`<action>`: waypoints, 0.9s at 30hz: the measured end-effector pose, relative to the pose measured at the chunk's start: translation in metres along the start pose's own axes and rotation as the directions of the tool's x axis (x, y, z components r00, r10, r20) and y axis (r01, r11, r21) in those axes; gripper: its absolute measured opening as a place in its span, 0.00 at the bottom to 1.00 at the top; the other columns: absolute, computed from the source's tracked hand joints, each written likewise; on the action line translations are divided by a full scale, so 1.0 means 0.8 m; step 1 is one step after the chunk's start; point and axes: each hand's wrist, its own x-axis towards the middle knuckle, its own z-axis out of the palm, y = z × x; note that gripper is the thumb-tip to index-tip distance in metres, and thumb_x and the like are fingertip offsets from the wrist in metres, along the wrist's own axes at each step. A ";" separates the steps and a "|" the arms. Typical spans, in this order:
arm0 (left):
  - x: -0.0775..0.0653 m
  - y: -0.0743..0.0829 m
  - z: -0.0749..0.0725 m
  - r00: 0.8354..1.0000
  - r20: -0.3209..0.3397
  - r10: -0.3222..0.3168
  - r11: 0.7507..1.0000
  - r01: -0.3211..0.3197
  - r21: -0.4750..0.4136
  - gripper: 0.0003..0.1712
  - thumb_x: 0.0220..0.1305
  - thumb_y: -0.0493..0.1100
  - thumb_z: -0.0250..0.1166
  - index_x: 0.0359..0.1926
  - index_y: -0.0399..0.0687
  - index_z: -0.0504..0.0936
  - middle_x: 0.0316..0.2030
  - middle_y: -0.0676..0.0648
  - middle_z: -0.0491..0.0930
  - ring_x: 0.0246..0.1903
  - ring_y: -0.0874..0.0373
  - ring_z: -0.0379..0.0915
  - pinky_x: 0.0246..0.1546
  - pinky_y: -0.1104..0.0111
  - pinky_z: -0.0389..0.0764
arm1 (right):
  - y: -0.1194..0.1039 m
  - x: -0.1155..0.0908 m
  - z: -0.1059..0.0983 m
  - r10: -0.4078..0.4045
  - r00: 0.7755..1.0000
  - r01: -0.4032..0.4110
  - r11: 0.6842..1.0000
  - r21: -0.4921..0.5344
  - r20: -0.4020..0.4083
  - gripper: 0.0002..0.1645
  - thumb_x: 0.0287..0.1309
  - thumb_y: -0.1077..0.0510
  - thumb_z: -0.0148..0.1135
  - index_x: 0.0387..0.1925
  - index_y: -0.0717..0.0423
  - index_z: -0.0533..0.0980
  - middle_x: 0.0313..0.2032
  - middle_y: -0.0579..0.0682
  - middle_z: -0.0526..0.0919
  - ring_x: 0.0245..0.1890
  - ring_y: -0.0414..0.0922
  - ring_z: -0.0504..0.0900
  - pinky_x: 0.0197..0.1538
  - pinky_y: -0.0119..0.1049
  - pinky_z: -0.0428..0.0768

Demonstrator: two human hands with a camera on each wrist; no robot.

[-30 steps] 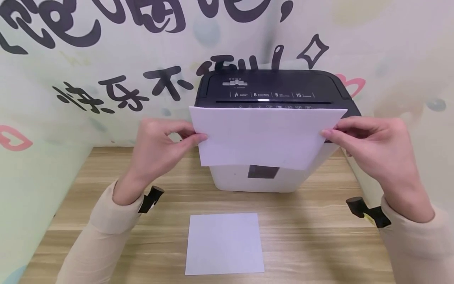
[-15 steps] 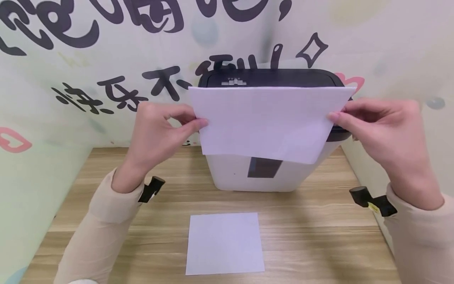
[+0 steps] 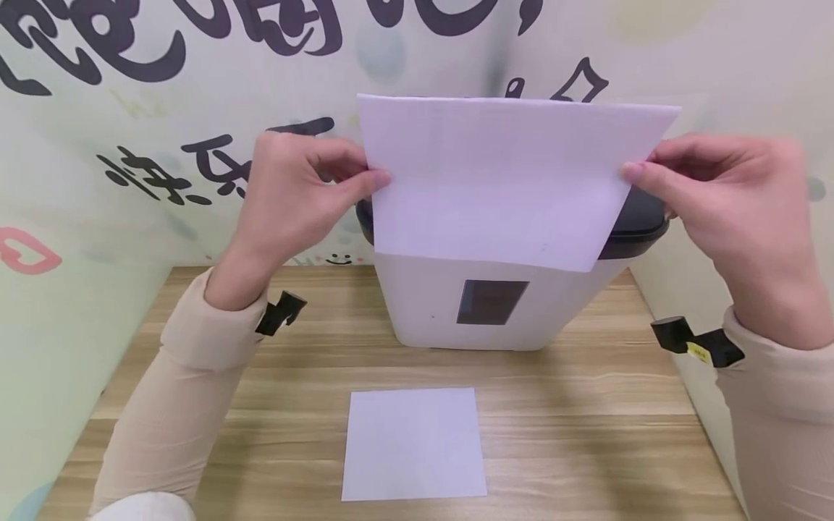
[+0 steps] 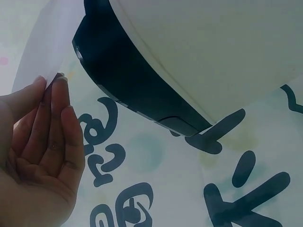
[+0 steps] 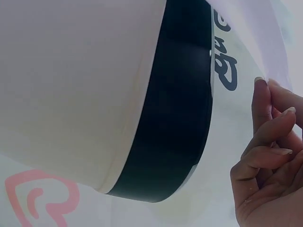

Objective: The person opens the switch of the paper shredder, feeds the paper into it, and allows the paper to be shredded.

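Note:
A white sheet of paper (image 3: 502,181) is held up between both hands, over the front and top of a paper shredder (image 3: 423,304). My left hand (image 3: 300,188) pinches its left edge between thumb and fingers. On the opposite edge, my right hand (image 3: 736,188) pinches it the same way. In the left wrist view the sheet (image 4: 47,42) rises from the fingertips beside the shredder's dark top (image 4: 128,80). The right wrist view has the fingertips at the sheet's edge, apart from the dark top (image 5: 175,104). The shredder's slot and most of its lid are hidden behind the paper.
A second white sheet (image 3: 413,445) lies flat on the wooden table (image 3: 573,434), in front of the shredder. Behind stands a wall (image 3: 228,87) printed with large dark characters, and side walls close in left and right. Each wrist wears a black camera mount (image 3: 280,312).
Both hands have raised the paper, and it now covers the shredder's lid and slot from view. The sheet on the table has stayed put.

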 end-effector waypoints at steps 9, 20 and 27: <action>0.017 0.000 0.002 1.000 -0.001 -0.028 0.999 0.028 0.017 0.03 0.57 0.35 0.74 0.29 0.38 0.90 0.24 0.48 0.86 0.21 0.72 0.77 0.24 0.77 0.74 | -0.005 0.019 -0.004 0.022 1.000 -0.021 0.991 -0.134 0.004 0.13 0.47 0.65 0.78 0.35 0.70 0.85 0.25 0.49 0.87 0.23 0.41 0.78 0.26 0.24 0.77; 0.037 0.001 0.001 0.999 -0.028 0.020 0.999 -0.020 0.029 0.06 0.59 0.37 0.73 0.30 0.36 0.90 0.25 0.47 0.87 0.23 0.72 0.79 0.29 0.77 0.79 | -0.013 0.043 -0.002 -0.023 1.000 0.022 0.997 0.077 0.017 0.15 0.43 0.70 0.78 0.33 0.77 0.83 0.23 0.56 0.86 0.18 0.45 0.78 0.25 0.27 0.75; 0.045 0.002 0.001 0.999 -0.028 -0.033 0.998 0.034 0.050 0.06 0.60 0.40 0.73 0.33 0.40 0.91 0.27 0.49 0.87 0.23 0.71 0.78 0.30 0.77 0.77 | -0.015 0.053 0.000 -0.022 1.000 0.020 0.991 0.133 0.012 0.15 0.41 0.72 0.78 0.32 0.77 0.83 0.23 0.57 0.86 0.16 0.44 0.80 0.29 0.28 0.78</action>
